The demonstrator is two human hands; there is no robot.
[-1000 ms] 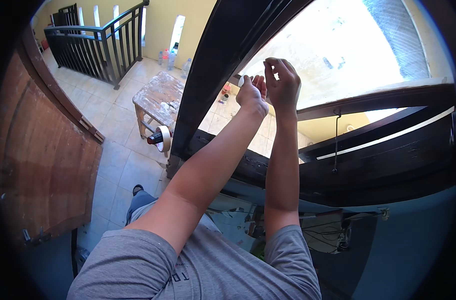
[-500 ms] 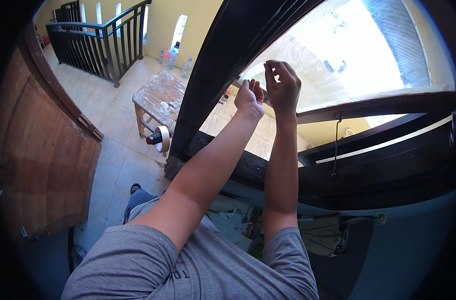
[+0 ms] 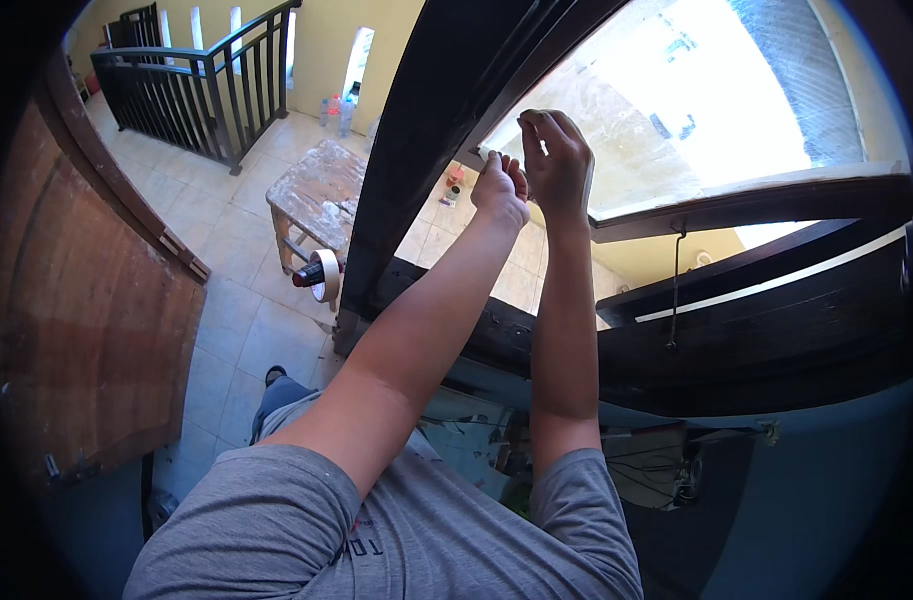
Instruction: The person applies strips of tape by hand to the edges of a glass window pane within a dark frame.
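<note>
Both my arms reach up to the opened window sash (image 3: 746, 205), a glass pane in a dark frame. My left hand (image 3: 501, 192) is closed, palm turned up, with its thumb against the curled fingers, at the left corner of the pane. Just right of it and slightly higher, my right hand (image 3: 561, 160) pinches thumb and fingertips together close to the glass. Whatever lies in either grip is too small to make out. A pale strip (image 3: 836, 180) runs along the lower edge of the glass.
A dark window frame (image 3: 401, 140) surrounds the opening; a metal stay hook (image 3: 674, 290) hangs at its right. Left of the frame is a roll of masking tape (image 3: 330, 276) beside a paint-stained stool (image 3: 301, 200). Further left stand a wooden door (image 3: 96, 320) and a dark railing (image 3: 171, 100).
My right hand has risen slightly and shifted left, with its fingertips drawn closer together. My left hand has moved only a little, its fingers more curled. The view has shifted slightly.
</note>
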